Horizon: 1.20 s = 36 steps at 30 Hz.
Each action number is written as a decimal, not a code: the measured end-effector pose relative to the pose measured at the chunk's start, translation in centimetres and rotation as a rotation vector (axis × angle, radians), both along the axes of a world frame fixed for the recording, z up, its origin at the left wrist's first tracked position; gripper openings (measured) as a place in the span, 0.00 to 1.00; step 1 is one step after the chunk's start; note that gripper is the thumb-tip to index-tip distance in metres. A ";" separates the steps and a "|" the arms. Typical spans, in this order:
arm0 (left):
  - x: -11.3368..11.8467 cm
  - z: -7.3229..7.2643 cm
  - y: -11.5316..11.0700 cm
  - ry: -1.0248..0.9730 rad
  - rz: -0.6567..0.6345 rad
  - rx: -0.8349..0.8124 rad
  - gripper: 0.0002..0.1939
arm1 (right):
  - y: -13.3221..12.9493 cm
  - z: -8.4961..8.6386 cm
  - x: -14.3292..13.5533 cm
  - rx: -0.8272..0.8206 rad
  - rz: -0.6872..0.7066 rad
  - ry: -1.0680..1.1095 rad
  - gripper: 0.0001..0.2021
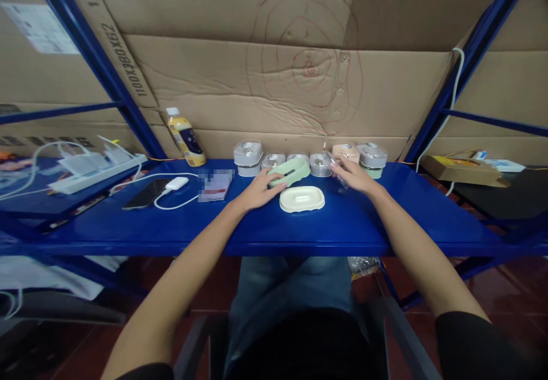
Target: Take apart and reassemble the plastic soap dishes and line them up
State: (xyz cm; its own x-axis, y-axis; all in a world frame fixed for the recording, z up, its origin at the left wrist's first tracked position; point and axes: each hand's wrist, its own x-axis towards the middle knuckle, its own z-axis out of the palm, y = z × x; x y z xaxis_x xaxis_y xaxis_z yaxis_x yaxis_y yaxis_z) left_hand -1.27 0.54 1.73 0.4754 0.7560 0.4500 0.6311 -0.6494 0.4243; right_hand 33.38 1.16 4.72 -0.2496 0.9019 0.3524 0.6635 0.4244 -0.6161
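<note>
My left hand is closed on a pale green oval dish with a dark slot in its middle, tilted above the blue tabletop. Just in front of it a cream oval tray lies flat on the table. My right hand pinches a clear plastic piece, slightly blurred, so its exact shape cannot be told. Behind both hands stands a row of small clear-lidded containers, among them a grey one, a peach one and a green-based one.
To the left are a yellow bottle, a phone, a dark phone, a white charger with cables and a power strip. Cardboard backs the table. An open cardboard box lies at the right.
</note>
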 end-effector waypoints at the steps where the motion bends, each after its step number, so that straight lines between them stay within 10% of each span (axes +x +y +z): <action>1: -0.3 0.0 0.2 0.020 0.023 0.000 0.29 | -0.1 0.1 0.0 -0.016 0.001 0.005 0.32; 11: -0.9 -0.2 0.4 0.141 0.057 -0.072 0.31 | 0.8 -1.0 0.3 0.020 0.014 -0.112 0.34; 21: 2.6 -0.5 -2.4 0.063 -0.254 -0.061 0.27 | 0.3 -0.4 -0.1 0.078 -0.018 -0.057 0.37; 36: 3.1 -2.1 -1.3 -0.216 -0.196 -0.336 0.72 | -1.9 -1.2 -6.0 0.211 0.449 -0.244 0.45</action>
State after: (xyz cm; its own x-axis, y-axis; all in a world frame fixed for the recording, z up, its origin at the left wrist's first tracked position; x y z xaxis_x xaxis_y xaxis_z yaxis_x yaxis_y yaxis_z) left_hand 1.84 -0.75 -0.34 0.5466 0.7820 0.2995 0.3833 -0.5516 0.7409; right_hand 27.42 -0.78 3.51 -0.6903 0.6045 0.3976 0.5020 0.7959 -0.3385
